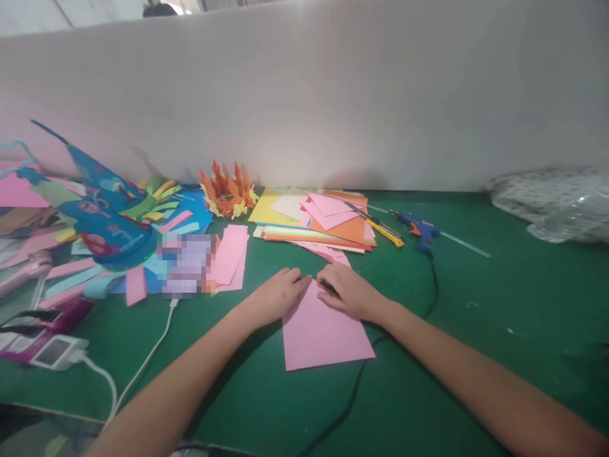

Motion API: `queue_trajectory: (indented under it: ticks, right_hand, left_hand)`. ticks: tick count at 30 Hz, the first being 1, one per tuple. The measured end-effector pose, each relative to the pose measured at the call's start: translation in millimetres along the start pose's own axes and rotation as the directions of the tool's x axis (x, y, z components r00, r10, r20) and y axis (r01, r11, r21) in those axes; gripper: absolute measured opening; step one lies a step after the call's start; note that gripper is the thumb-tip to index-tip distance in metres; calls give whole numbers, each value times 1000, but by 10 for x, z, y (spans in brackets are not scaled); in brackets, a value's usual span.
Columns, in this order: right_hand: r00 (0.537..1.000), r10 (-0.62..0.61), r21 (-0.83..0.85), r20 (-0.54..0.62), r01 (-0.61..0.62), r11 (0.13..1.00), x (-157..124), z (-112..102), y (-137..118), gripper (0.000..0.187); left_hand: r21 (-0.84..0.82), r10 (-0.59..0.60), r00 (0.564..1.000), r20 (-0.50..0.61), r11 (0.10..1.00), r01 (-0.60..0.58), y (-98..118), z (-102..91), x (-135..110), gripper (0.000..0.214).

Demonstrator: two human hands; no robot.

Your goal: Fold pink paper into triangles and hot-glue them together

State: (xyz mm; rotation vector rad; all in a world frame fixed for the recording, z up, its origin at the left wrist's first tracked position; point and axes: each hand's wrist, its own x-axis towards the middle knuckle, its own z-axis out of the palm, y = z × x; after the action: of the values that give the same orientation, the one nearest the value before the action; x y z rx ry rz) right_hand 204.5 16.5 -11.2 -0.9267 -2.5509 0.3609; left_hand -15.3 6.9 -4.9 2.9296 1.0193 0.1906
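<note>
A sheet of pink paper (326, 336) lies on the green tabletop in front of me, its near edge slightly slanted. My left hand (278, 295) is at its far left corner, with fingers closed on the paper's edge. At the far right side, my right hand (351, 291) has curled fingers and thumb on the same sheet, close to the left fingertips. The far edge is partly hidden by both hands. Just beyond them, more pink paper (339, 255) sticks out from under a stack of coloured paper (314, 238).
A yellow utility knife (385, 232) rests on the stack's right side. A blue glue gun (421, 231) lies farther right, its black cable (354, 397) running beneath the pink sheet. Left are an orange paper crown (228, 189), pink strips (231, 254), blue cone hats (118, 225) and a power strip (57, 327).
</note>
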Motion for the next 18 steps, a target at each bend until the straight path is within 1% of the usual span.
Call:
queue_trajectory:
  ticks: [3,7,10,13,18]
  right_hand:
    - [1000,4,0,4,-4,1000,0,13,3,7]
    - [1000,-5,3,10,5,1000,6,5,9,8]
    - [999,-31,-25,36,32,999,10,-11,14,15]
    - [995,-61,-85,78,68,994,7,-19,21,26]
    - [989,-101,-162,110,118,980,4,-21,22,30]
  left_hand:
    - [-2,-20,1000,8,1000,20,5,15,-5,38]
    - [17,-44,999,-3,999,44,39,-18,-26,32]
    - [47,-41,999,18,998,40,65,-60,-46,25]
    - [24,-51,997,52,998,50,69,-82,-65,22]
    - [-1,-61,997,42,998,61,41,-83,-86,22]
